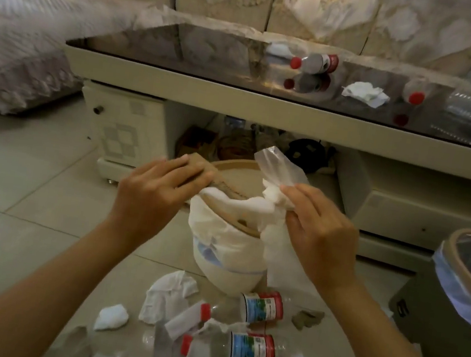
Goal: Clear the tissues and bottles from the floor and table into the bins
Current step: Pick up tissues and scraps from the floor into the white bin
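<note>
a pale tiled floor (34,175) lies before a shiny dark table (214,55). the left hand (151,194) presses a brown card on the cream bin (228,267), and the right hand (320,231) pinches its white bag (278,166). two bottles (253,351) lie sideways near the bin, red caps pointing left, label words too blurry to read.

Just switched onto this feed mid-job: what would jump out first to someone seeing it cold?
Both hands work at the white-lined bin in the centre: the left hand presses its lid edge, the right hand grips the white liner. Bottles and crumpled tissues litter the floor just in front of it. More red-capped bottles and a tissue lie on the glossy dark table behind.
</note>
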The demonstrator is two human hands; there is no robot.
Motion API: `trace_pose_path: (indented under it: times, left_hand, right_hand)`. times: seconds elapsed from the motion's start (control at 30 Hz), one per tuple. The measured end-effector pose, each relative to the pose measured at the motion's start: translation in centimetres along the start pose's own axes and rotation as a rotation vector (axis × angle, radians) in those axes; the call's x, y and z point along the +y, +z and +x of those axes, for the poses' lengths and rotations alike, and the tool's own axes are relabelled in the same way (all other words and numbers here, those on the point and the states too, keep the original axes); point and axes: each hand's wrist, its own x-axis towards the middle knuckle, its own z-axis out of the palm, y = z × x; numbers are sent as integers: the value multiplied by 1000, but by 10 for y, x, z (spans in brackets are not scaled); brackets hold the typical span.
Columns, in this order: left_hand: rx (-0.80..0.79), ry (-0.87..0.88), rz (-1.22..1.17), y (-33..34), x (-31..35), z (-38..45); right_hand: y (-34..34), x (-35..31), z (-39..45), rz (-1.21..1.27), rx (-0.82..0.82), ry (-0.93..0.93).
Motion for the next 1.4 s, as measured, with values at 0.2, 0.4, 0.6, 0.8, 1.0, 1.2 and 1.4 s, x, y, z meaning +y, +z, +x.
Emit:
trace_pose_path:
  times: [0.2, 0.4, 0.6, 0.8, 1.0, 1.2, 1.4]
  left_hand:
    - [-29, -83, -52, 33, 4, 39]
    - [-181, -167, -37, 81, 15, 46]
    - [-633, -260, -74, 109, 35, 54]
    - [-581, -322, -157, 115, 44, 40]
    - [-377, -256, -260, 92, 57, 7]
    - [-386, -230, -313, 51, 71, -42]
    - [-549, -249, -306, 30, 85, -111]
  right_hand:
    - [33, 1, 54, 40, 60, 60]
    - [81, 4, 65, 81, -21, 238]
    - [113, 23, 35, 27, -619, 557]
    - [93, 28, 33, -34, -921, 502]
    - [66, 8, 4, 12, -568, 260]
    - [41, -34, -34, 121, -423, 214]
    - [31, -72, -86, 151, -463, 95]
